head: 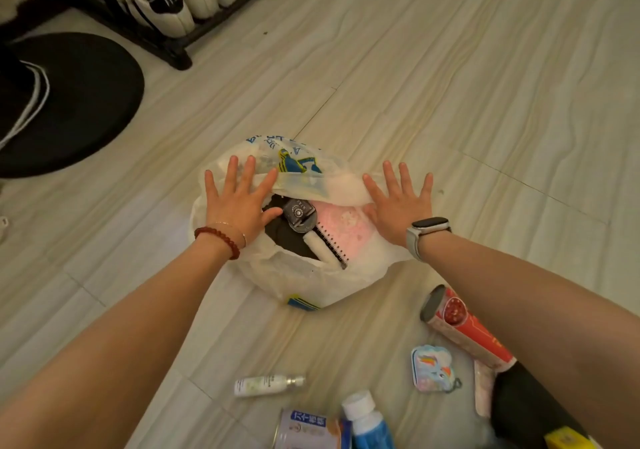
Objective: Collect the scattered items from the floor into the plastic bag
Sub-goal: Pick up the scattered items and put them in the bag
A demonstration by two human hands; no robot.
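Pale wood-grain floor (450,68), black shoe rack (166,45)

The can (311,429) and blue bottle (369,424) are cut off by the bottom edge.

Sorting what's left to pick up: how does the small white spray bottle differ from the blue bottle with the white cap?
The white spray bottle is slim, pale and lies flat, nozzle pointing right. The blue bottle is thicker, bright blue under a broad white cap, and partly cut off by the picture's lower edge. The spray bottle lies apart; the blue bottle sits right beside a can. Both are on the floor outside the plastic bag.
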